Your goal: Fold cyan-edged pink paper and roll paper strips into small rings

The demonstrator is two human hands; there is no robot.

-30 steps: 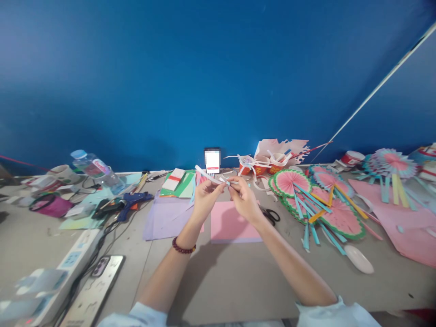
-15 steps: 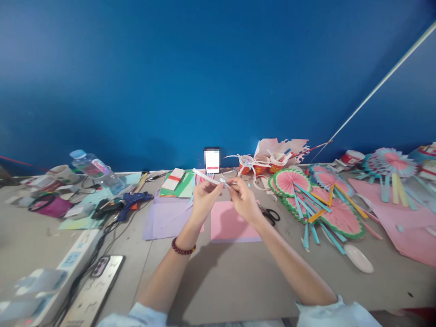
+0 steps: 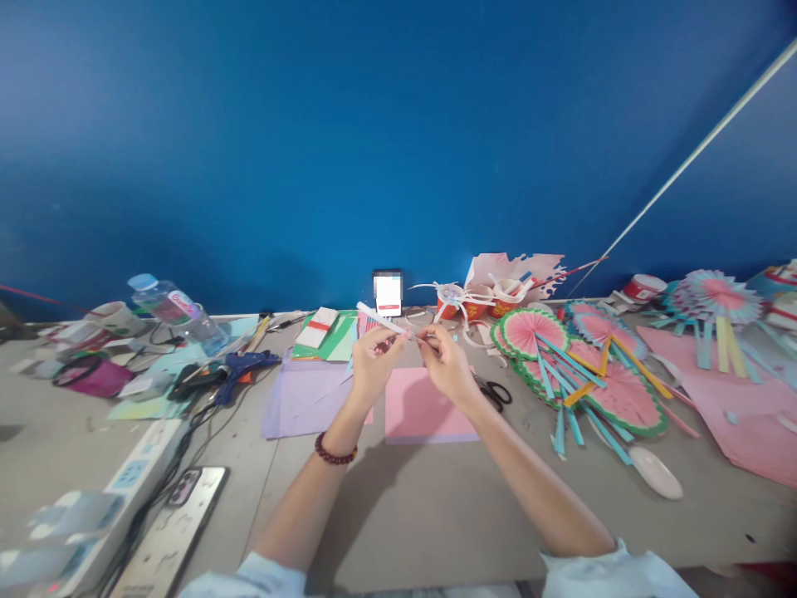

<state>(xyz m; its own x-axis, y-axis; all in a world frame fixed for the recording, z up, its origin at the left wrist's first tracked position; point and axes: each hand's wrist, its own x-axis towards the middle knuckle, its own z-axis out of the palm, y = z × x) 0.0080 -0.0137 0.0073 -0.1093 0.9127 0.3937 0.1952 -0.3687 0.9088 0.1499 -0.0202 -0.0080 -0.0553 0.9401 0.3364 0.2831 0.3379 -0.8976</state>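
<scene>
My left hand (image 3: 374, 357) is closed in a pinch on a thin white strip (image 3: 375, 317), which looks like paper or tape and slants up to the left past the fingers. Close beside it, my right hand (image 3: 445, 361) has thumb and fingertips pressed together near the strip's right end. Whatever lies between those right fingertips is too small to make out. Below both hands, a pink paper sheet (image 3: 429, 407) lies flat on the grey table (image 3: 423, 515). Scissors (image 3: 496, 394) with black handles rest by my right wrist, partly hidden.
Purple sheets (image 3: 299, 403) and green paper (image 3: 339, 342) lie left of centre. A phone (image 3: 388, 295) stands against the blue wall. On the right are watermelon-like paper fans (image 3: 626, 386) and a white spoon (image 3: 655, 473). A glue gun (image 3: 240, 370), bottle (image 3: 180, 311) and power strip (image 3: 134, 465) occupy the left.
My fingertips have drawn slightly apart, the right hand shifting a little to the right. The pale piece seen at the right fingertips no longer shows clearly. The white strip stays in my left hand.
</scene>
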